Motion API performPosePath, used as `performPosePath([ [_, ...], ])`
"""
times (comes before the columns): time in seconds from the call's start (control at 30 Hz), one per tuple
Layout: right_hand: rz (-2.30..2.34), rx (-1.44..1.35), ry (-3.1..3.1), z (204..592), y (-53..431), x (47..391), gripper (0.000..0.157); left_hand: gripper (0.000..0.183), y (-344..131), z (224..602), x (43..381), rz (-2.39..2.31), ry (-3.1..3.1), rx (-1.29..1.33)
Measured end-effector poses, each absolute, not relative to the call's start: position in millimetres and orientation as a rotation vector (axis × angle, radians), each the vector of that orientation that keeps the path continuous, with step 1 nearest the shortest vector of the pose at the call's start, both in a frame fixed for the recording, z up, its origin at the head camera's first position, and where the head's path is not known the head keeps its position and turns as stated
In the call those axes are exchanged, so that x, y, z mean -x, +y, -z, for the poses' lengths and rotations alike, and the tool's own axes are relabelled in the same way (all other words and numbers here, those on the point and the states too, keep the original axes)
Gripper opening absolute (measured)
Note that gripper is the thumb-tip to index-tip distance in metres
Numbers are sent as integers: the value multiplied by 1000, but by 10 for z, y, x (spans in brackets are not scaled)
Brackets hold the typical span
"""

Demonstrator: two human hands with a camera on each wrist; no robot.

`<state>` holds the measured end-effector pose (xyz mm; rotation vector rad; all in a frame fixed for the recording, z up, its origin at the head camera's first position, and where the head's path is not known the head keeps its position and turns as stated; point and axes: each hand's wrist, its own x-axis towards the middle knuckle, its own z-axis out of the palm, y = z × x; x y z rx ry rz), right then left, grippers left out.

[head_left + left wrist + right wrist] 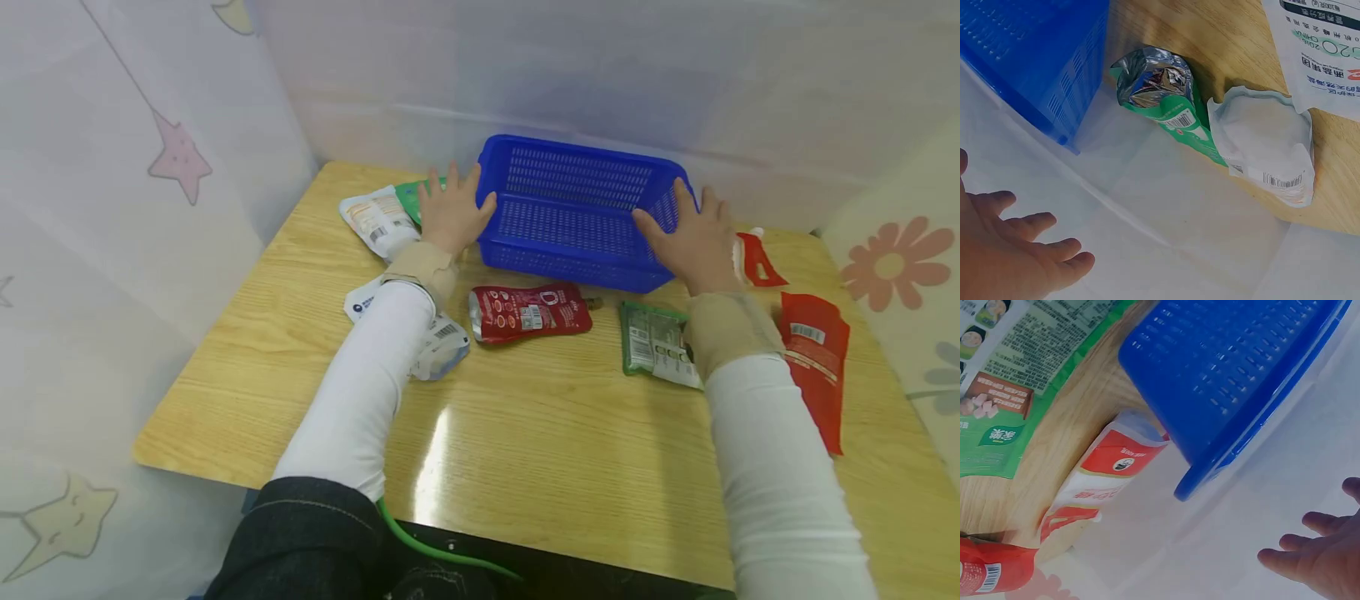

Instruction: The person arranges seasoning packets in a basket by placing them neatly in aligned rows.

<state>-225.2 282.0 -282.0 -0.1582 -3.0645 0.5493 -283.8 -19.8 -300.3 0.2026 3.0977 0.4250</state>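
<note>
A blue plastic basket (585, 271) with slotted walls stands at the back of the table, nothing visible inside it. At its left end my left hand (452, 212) is spread, fingers apart and thumb toward the rim; in the left wrist view that hand (1016, 250) shows apart from the basket wall (1072, 94). My right hand (697, 242) is likewise spread at the right end, thumb over the rim in the head view. The right wrist view shows its fingers (1297, 559) extended, with a gap to the basket (1210, 381). Neither hand holds anything.
A red spouted pouch (532, 312) lies before the basket, a green packet (656, 342) to its right. White pouches (378, 221) and a green pouch (1179, 119) lie left. Far right are a red bag (817, 358) and a red-and-white pouch (1110, 462). A fabric wall backs the table.
</note>
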Motion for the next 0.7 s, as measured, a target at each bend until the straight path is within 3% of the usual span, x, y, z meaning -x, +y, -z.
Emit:
performPosePath([
  [0.27,-596,174,-3060,2887,2970,2230,82,61,-196,3022,2822,-388,3085,-332],
  [0.5,-611,218,-2982,2913,3189,2110,67,66,-190,3111,2829,-330,2988,-670],
  [0.7,-595,296,-2980,2901,3428,1943,64,75,-158,3182,2787,-228,2915,-874],
])
